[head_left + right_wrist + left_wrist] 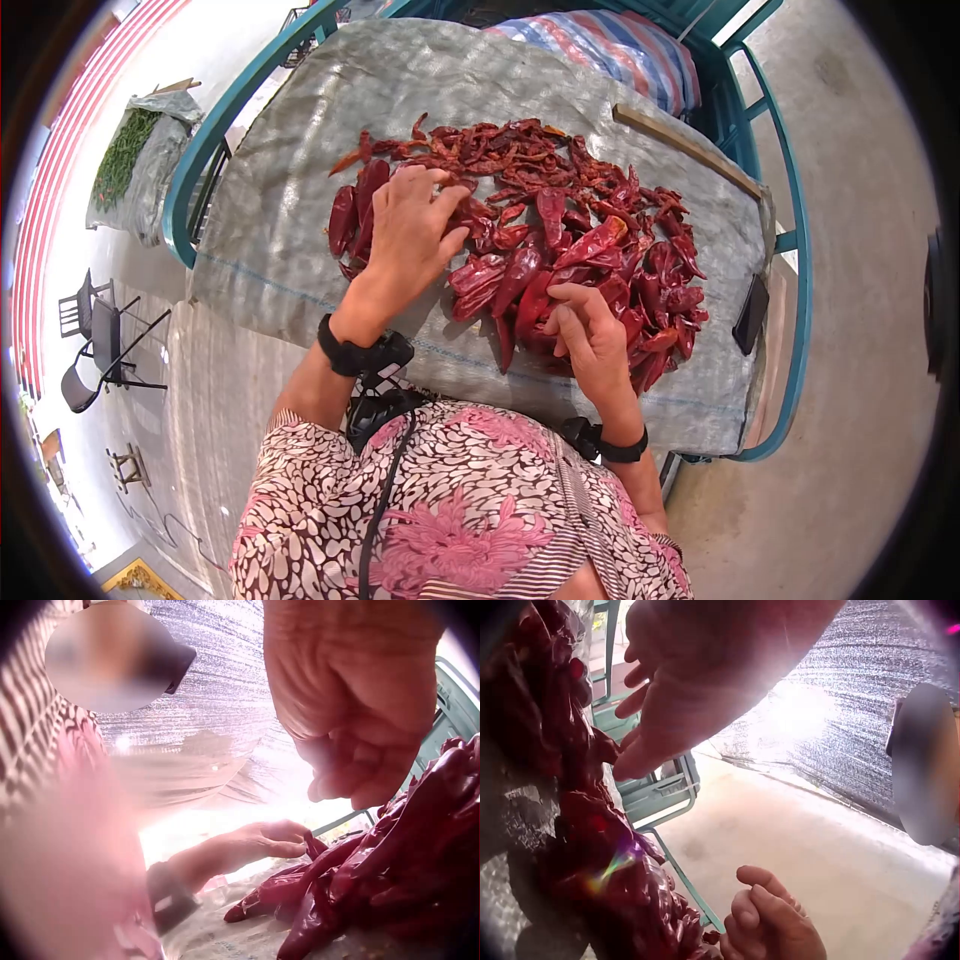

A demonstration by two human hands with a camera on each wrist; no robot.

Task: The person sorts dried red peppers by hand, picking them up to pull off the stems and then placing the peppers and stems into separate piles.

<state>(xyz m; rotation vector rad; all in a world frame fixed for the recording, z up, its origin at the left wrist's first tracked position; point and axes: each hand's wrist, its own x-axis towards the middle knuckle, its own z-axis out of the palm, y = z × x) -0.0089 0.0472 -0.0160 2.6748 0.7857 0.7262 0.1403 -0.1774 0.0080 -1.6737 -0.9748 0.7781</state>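
Note:
A wide heap of dried red chili peppers (530, 265) lies on a grey woven sheet (270, 190). Over the left part of the heap reaches my left hand (415, 225), its thumb apart from the fingers and the fingertips among the chilies. In the left wrist view a chili's pointed end (606, 746) comes right up to that hand. My right hand (595, 345) hovers over the near edge of the heap with loosely curled fingers. Nothing shows in its grasp in the right wrist view, where glossy chilies (390, 862) lie below and beside it.
A teal metal frame (795, 250) surrounds the sheet. A wooden strip (685, 150) and a dark phone-like object (750, 313) lie toward the right. Behind is a striped bag (610, 55). Green produce (125, 155) and a folding chair (105, 345) stand off to the left.

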